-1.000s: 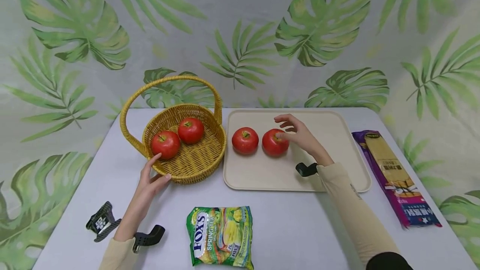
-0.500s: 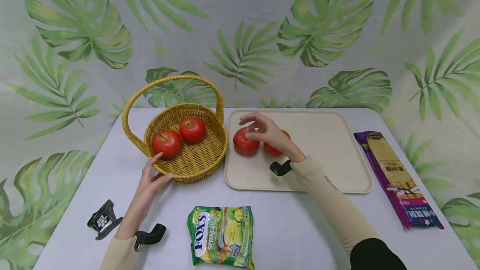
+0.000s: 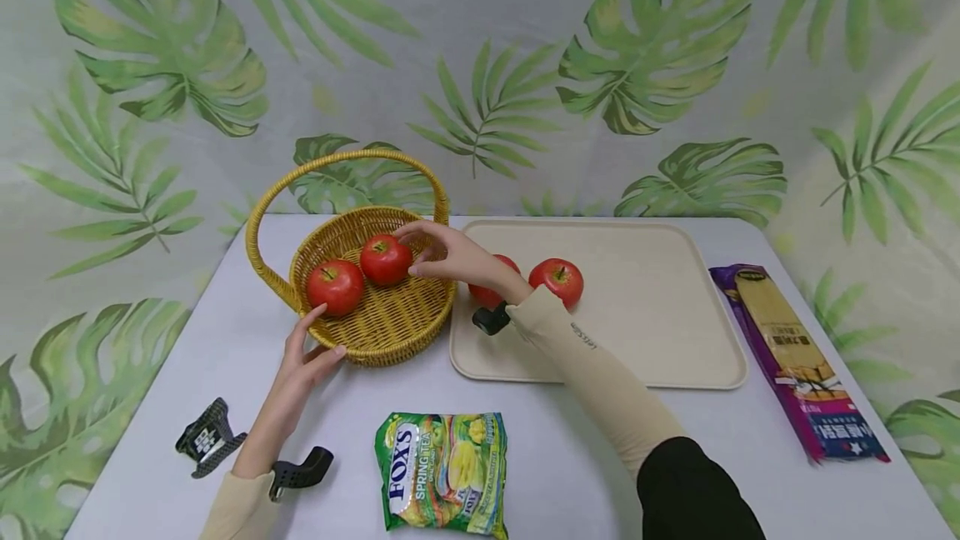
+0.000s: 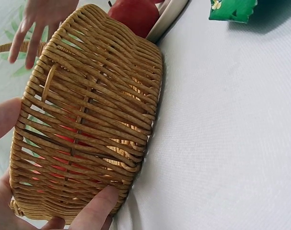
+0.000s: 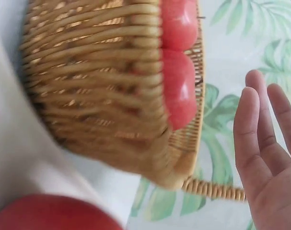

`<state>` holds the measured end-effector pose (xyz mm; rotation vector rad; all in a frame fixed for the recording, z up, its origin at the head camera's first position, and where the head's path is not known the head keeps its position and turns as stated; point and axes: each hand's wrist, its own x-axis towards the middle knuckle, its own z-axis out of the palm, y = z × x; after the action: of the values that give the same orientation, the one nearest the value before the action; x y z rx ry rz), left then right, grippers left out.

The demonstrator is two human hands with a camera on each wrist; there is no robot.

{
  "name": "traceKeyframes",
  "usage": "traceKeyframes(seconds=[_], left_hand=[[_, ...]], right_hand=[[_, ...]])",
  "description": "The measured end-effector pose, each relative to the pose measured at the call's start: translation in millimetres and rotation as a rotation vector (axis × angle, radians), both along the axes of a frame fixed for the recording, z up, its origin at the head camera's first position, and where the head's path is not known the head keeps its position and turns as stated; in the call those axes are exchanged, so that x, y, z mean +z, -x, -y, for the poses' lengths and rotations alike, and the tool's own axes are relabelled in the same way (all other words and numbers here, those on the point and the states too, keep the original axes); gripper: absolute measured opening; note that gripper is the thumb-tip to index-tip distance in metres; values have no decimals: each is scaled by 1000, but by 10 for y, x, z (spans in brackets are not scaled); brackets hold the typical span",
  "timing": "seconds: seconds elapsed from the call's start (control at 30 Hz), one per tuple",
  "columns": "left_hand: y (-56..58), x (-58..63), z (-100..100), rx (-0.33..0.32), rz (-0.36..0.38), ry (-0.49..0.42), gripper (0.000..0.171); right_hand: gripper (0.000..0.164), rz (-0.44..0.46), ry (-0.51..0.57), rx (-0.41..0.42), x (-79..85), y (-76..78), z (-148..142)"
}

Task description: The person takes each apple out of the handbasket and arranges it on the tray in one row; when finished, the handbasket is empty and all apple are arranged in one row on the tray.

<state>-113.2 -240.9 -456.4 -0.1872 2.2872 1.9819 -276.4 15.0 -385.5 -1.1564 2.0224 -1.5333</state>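
A wicker basket (image 3: 397,311) with a tall handle holds two red apples, a left apple (image 3: 334,288) and a right apple (image 3: 384,261). My left hand (image 3: 298,373) holds the basket's near left side, with fingertips at the rim; in the left wrist view its fingers (image 4: 99,206) lie against the weave. Over the basket's right rim reaches my right hand (image 3: 457,258), holding nothing, its fingertips close beside the right apple. In the right wrist view its fingers (image 5: 248,124) are extended and apart. Two more apples sit on the beige tray (image 3: 645,307), one partly hidden by the right wrist.
A green candy bag (image 3: 442,473) lies at the front of the white table. A long purple package (image 3: 798,361) rests to the right of the tray. Near the left wrist is a small black checkered item (image 3: 210,437). A leaf-print cloth hangs behind.
My right hand has moved left from above the tray's right apple, past the other apple, to the basket's right rim. The left hand has stayed on the basket.
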Motion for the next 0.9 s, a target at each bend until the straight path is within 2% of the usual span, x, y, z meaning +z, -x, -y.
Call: traceKeyframes(seconds=[0.23, 0.43, 0.63, 0.9], left_hand=[[4, -10, 3, -1, 4, -4, 69], [6, -17, 6, -2, 2, -11, 70], [9, -24, 4, -4, -2, -20, 69], [-1, -8, 8, -2, 0, -7, 69]], right_hand=[[55, 19, -123, -27, 86, 109, 262], [63, 27, -250, -73, 17, 251, 397], [71, 181, -327, -48, -22, 285, 477], [77, 330, -357, -88, -80, 282, 573]])
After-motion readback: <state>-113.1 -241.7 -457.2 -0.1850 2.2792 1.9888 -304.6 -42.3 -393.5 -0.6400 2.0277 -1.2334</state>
